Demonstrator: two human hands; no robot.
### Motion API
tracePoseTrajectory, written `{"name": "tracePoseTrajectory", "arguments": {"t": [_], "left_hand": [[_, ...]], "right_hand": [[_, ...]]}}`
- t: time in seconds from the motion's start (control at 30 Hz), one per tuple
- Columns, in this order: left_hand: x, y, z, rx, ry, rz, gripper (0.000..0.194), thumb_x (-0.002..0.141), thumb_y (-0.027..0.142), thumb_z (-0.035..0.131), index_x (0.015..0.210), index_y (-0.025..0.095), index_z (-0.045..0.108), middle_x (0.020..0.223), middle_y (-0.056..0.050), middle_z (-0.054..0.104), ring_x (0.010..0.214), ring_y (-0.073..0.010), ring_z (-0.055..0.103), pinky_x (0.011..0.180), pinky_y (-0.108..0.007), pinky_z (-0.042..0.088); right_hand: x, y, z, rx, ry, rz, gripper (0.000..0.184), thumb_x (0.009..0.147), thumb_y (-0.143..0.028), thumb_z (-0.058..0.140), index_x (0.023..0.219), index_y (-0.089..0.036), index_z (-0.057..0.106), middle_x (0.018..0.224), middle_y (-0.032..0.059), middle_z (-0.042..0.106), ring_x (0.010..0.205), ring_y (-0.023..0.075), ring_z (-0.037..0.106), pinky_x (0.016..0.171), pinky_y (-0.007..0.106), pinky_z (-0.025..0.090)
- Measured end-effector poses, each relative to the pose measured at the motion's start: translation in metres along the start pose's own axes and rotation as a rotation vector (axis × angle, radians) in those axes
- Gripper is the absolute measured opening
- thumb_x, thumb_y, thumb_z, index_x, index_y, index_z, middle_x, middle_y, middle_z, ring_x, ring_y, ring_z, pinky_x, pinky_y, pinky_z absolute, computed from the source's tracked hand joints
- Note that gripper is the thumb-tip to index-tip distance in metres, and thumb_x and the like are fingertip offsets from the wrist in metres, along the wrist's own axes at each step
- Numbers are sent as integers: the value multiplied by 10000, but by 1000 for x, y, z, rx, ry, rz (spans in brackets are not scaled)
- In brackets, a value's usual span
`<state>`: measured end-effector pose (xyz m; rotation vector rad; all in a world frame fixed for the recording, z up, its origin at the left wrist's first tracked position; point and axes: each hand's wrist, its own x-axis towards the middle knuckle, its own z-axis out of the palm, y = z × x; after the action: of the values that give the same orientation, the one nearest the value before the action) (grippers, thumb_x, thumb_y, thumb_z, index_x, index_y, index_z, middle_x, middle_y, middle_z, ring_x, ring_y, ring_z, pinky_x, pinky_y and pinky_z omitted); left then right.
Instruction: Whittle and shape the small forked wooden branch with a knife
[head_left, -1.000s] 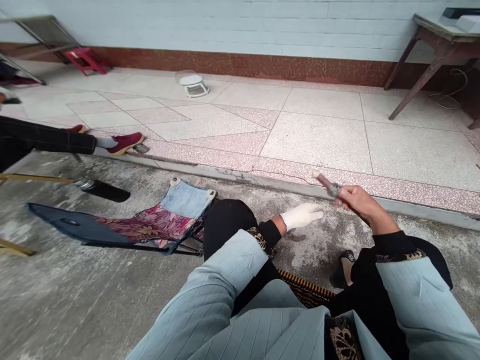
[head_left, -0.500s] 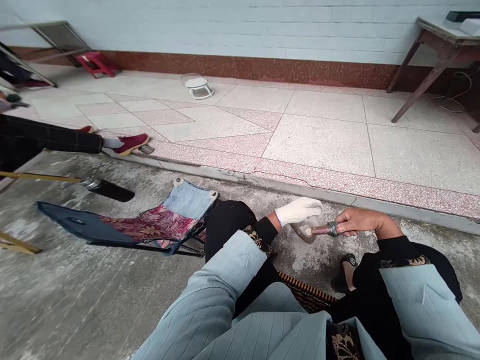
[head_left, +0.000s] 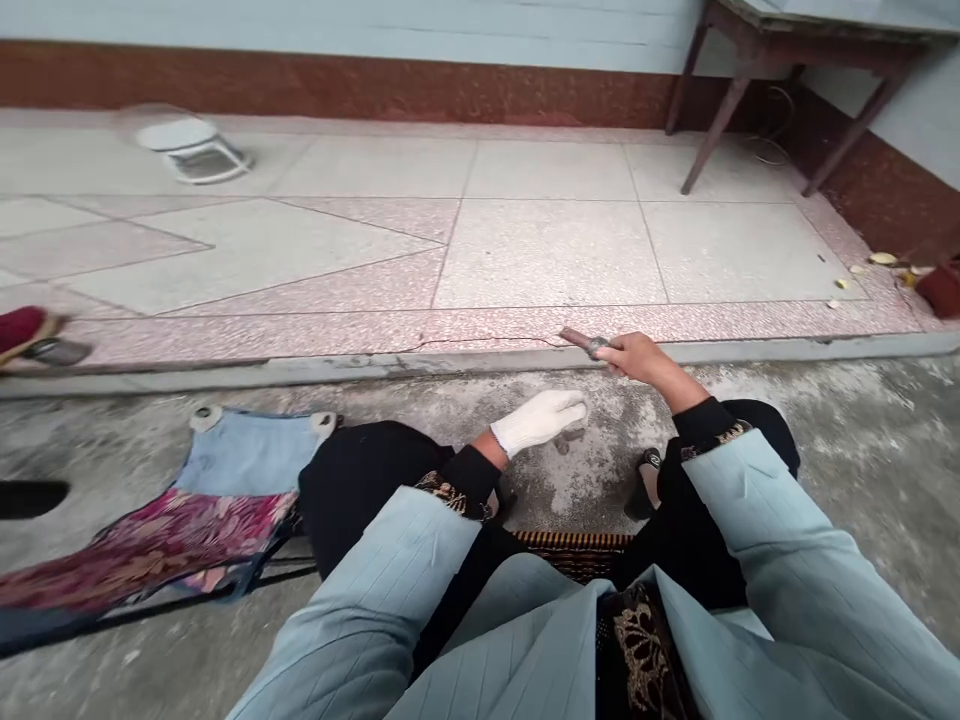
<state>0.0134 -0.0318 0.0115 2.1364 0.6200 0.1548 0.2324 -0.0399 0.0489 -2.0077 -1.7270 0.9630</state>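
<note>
At 9 o'clock, a red shoe (head_left: pixel 21 328) rests on the tiled step (head_left: pixel 547 250). A folding chair (head_left: pixel 187 530) in floral and blue cloth sits at 8 o'clock, with a white stool (head_left: pixel 199 150) at 10. The gloved left hand (head_left: pixel 541 418), at 4 o'clock, has its fingers curled; a blurred grey piece (head_left: pixel 573 436) shows beneath them, but whether it's gripped I can't tell. At 3 o'clock, a wood-and-metal tool (head_left: pixel 580 339) points towards 10 from the bare right hand (head_left: pixel 634 356), which grips it. A wooden worktop (head_left: pixel 832 50) stands at 2.
</note>
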Motion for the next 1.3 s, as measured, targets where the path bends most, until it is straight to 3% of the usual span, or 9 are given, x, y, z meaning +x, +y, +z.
{"name": "tracePoseTrajectory", "arguments": {"t": [0.13, 0.2, 0.37, 0.43, 0.57, 0.73, 0.9, 1.1, 1.3], "left_hand": [[3, -3, -5, 100, -56, 6, 325, 922, 394, 378, 785, 161, 558, 710, 8, 545, 666, -125, 487, 642, -234, 334], [3, -5, -7, 97, -76, 17, 325, 912, 403, 395, 825, 160, 592, 749, 3, 571, 698, -130, 502, 664, -234, 350], [4, -7, -8, -127, -59, -19, 293, 866, 402, 465, 843, 148, 610, 783, -3, 593, 720, -127, 515, 689, -234, 397], [5, -6, -3, -281, 16, -59, 297, 850, 410, 481, 858, 137, 597, 775, -18, 586, 704, -128, 513, 666, -238, 409], [7, -2, 9, -413, 58, -122, 319, 884, 426, 419, 830, 142, 553, 685, -5, 533, 575, -98, 457, 569, -223, 382], [1, 8, 7, -233, -54, -125, 301, 909, 386, 402, 819, 161, 579, 643, 22, 513, 558, -89, 437, 554, -209, 332], [-8, 13, -12, -79, -72, -30, 286, 892, 368, 440, 788, 153, 597, 690, 14, 542, 623, -101, 463, 598, -217, 335], [-9, 3, -19, -229, 26, -60, 300, 855, 420, 482, 822, 144, 595, 730, 4, 555, 652, -108, 475, 624, -226, 369], [-3, 1, 1, -316, 40, -127, 314, 895, 394, 398, 843, 149, 588, 686, 0, 545, 575, -98, 453, 575, -225, 372]], "right_hand": [[1, 4, 0, -434, -122, 4, 457, 807, -566, 578, 733, -124, 669, 792, 140, 664, 765, 226, 607, 597, 283, 369], [-4, 5, 0, -492, -368, -3, 455, 793, -557, 606, 683, -119, 661, 755, 139, 664, 715, 211, 605, 585, 282, 375], [-20, 4, -2, 38, -1104, -257, 450, 742, -592, 641, 711, -143, 647, 579, -14, 582, 475, 77, 468, 509, 228, 362], [-23, 2, -7, 280, -1027, -361, 422, 749, -568, 645, 760, -146, 641, 601, -35, 580, 470, 56, 452, 498, 206, 354], [-19, 1, -16, 537, -463, -312, 420, 803, -551, 597, 713, -140, 601, 604, -17, 575, 467, 56, 440, 466, 202, 341], [-4, 5, -12, 352, -45, -52, 455, 820, -571, 564, 653, -148, 588, 549, 19, 542, 459, 93, 459, 469, 245, 344], [-1, 7, -4, -171, -116, 50, 453, 767, -580, 633, 613, -154, 616, 577, 65, 574, 551, 155, 526, 523, 286, 341], [-24, -3, -8, 62, -993, -243, 421, 731, -576, 656, 746, -155, 672, 601, -4, 602, 497, 89, 484, 503, 233, 368], [-23, -6, -12, 513, -263, -235, 455, 783, -592, 577, 691, -146, 586, 606, -2, 566, 477, 70, 443, 470, 220, 347]]}}
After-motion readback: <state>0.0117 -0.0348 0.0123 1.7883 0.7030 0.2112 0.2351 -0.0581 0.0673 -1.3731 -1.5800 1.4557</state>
